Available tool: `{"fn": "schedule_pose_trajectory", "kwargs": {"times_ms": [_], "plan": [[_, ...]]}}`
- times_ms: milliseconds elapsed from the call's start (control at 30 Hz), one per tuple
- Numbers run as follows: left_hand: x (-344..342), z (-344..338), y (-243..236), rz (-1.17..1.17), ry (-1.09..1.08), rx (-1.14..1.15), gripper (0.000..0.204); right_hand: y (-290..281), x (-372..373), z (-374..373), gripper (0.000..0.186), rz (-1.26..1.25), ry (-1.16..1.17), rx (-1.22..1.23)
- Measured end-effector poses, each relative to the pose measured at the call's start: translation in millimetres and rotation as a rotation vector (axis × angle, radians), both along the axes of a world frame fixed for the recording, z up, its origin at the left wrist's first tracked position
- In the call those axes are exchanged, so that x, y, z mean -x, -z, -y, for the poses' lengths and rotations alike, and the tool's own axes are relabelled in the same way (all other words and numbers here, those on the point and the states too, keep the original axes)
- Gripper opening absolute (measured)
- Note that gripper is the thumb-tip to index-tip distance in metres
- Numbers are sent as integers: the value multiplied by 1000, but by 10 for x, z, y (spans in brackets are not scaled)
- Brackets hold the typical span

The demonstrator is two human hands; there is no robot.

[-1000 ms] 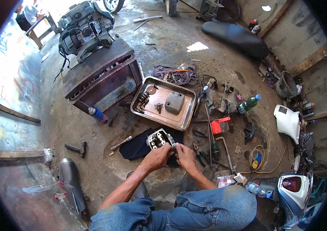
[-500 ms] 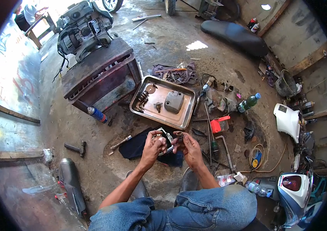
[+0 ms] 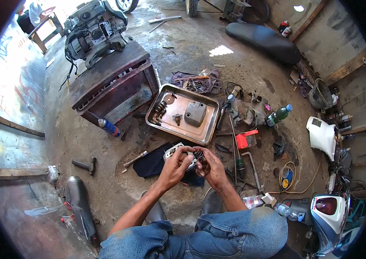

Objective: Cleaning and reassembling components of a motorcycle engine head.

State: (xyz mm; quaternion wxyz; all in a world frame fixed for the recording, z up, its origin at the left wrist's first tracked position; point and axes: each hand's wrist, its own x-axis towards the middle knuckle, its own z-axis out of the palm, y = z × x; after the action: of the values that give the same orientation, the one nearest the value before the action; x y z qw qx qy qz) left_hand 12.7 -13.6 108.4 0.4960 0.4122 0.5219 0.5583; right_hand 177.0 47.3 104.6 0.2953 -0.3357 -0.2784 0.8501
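Note:
My left hand [image 3: 177,167] and my right hand [image 3: 213,168] meet over a silver engine cylinder head [image 3: 170,151], which lies on a dark cloth [image 3: 147,165] between my feet. Closed fingers of my right hand grip a small dark coil spring [image 3: 198,154], upright or nearly so. The left hand's fingers curl in beside the spring, thumb and index finger close together; whatever they pinch is hidden. Both hands cover much of the cylinder head. Just beyond, a metal tray [image 3: 182,132] holds a grey engine cover [image 3: 195,114] and several small dark parts.
A hammer [image 3: 85,165] and a spray can [image 3: 109,127] lie left. To the right are a red container [image 3: 245,139], a long screwdriver [image 3: 239,161], an L-shaped wrench [image 3: 252,169] and a green bottle [image 3: 279,115]. An engine [image 3: 93,36] stands on a wooden stand [image 3: 118,82].
My hands have come closer together. The left has moved slightly right toward the spring in my right hand, and more of the cylinder head's left side shows.

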Motion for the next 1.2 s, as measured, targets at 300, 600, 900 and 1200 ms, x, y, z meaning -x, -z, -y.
{"fn": "schedule_pose_trajectory", "kwargs": {"times_ms": [300,600,900,1200], "plan": [[219,72,293,76,222,193,22,61,59,45,44,105,-103,-22],[24,149,265,318,153,214,25,97,71,151,50,82,-32,23],[-136,245,314,405,-30,264,28,152,150,185,42,177,-24,-77],[-188,241,373,298,-29,210,30,330,114,278,40,235,-35,-175]]}}
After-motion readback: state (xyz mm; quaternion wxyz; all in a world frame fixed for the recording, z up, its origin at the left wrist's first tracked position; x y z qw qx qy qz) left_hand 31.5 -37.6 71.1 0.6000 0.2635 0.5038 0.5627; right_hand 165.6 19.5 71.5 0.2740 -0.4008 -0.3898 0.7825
